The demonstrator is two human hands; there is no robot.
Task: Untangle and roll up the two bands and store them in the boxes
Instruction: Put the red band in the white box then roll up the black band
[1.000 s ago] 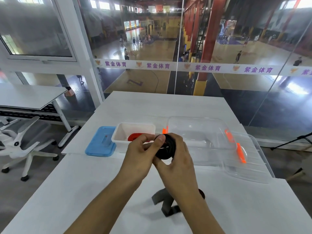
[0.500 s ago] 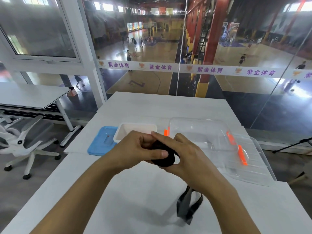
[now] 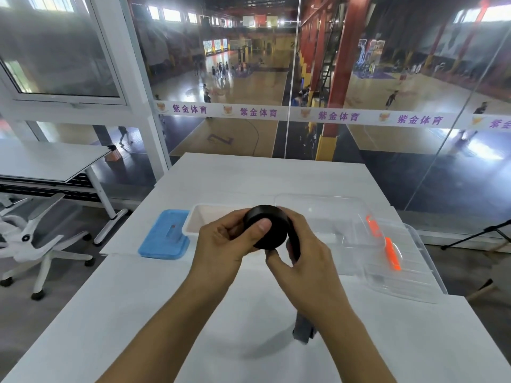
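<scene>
A: How much of the job looks done?

B: The black band (image 3: pixel 265 226) is mostly wound into a fat round roll. A short tail of it hangs down under the right hand (image 3: pixel 304 261) and its end is near the white surface (image 3: pixel 154 313). So I think the rolling is close to finished, but not quite.

A: Who is holding the roll?

B: Both hands. The left hand (image 3: pixel 221 250) grips it from the left, with the thumb pressed on the flat face of the roll. The right hand is curled around the right side, and the loose strip runs down past its fingers.

A: Where is the roll?

B: Up in the air between the two hands, above the surface. It is in front of the boxes, not inside one.

A: What about the boxes?

B: A white box (image 3: pixel 204 217) sits open behind the hands, with its blue lid (image 3: pixel 166 236) lying just beside it on the left. A clear box (image 3: pixel 331 217) is to the right, with a clear lid (image 3: pixel 409 266) beside it.

A: And the other band?

B: I cannot see it. The hands hide most of the white box, so I cannot tell if it is in there.

A: What is left?

B: Wind up the tail, put the roll in a box, and maybe close the lids
</scene>
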